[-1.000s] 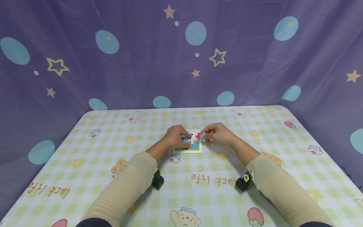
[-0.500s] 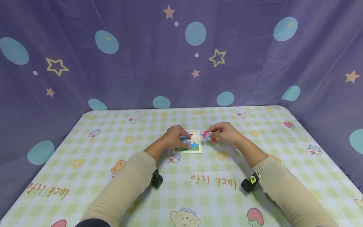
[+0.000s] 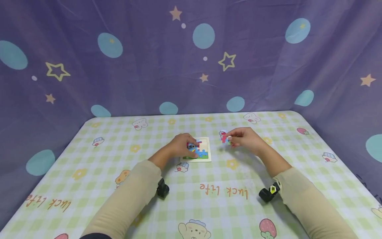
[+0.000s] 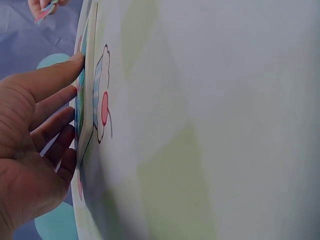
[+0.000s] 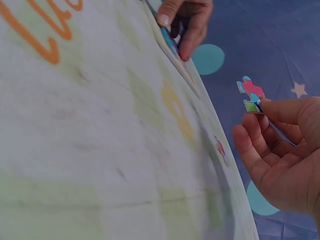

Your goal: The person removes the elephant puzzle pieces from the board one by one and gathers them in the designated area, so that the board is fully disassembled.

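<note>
A wooden jigsaw puzzle in a pale frame [image 3: 204, 160] lies flat on the table in the head view, partly filled with blue, red and green pieces; its upper right shows bare wood. My left hand [image 3: 181, 145] rests on its left part, thumb and fingertips touching the pieces and covering some of them. In the left wrist view the fingers [image 4: 55, 102] are fairly straight against the puzzle. To the right, my right hand [image 3: 245, 139] pinches a red, blue and green puzzle piece [image 5: 252, 94] between thumb and fingers, held above the table, apart from the frame.
A green-and-white checked tablecloth [image 3: 221, 212] with cartoon prints and lettering covers the table. Behind it hangs a purple curtain [image 3: 134, 79] with stars and blue ovals. A small black camera [image 3: 269, 192] is worn on the right wrist, another black camera [image 3: 162, 188] on the left.
My right hand has lifted the pinched piece off the puzzle and carried it right, uncovering bare wood in the frame. My left hand stays on the puzzle.
</note>
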### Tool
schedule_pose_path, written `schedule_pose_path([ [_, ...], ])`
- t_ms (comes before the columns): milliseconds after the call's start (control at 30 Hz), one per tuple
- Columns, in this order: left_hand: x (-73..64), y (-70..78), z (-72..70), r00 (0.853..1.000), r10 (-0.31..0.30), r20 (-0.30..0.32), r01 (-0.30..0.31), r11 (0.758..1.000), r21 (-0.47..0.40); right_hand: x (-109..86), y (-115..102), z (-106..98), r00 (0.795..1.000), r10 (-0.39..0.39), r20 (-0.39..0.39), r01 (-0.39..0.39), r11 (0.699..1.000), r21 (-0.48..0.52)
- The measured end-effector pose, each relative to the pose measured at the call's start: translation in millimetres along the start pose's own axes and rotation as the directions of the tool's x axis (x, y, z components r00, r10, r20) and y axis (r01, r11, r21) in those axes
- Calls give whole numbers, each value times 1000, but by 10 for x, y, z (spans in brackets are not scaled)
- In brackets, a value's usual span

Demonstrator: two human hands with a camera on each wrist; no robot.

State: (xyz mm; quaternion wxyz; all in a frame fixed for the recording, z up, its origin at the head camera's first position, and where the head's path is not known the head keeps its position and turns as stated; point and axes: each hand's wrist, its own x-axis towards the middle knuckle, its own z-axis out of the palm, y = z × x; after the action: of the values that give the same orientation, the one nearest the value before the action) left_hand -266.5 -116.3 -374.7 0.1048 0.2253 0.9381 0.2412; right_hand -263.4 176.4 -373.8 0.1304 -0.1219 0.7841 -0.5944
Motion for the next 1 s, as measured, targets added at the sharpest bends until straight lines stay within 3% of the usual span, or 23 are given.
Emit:
schedule_pose_path([
  [400, 1, -32, -24, 999, 27, 45, -27, 1000, 2, -26, 36, -241, 998, -3, -59, 4, 1000, 16],
  [633, -20, -30, -47, 999, 9, 48, -8, 1000, -19, -17, 58, -362, 995, 19, -100, -16, 999, 28],
  [1000, -11, -44, -31, 999, -2, 48, 4, 999, -44, 45, 172, -513, 993, 74, -97, -69, 996, 52],
])
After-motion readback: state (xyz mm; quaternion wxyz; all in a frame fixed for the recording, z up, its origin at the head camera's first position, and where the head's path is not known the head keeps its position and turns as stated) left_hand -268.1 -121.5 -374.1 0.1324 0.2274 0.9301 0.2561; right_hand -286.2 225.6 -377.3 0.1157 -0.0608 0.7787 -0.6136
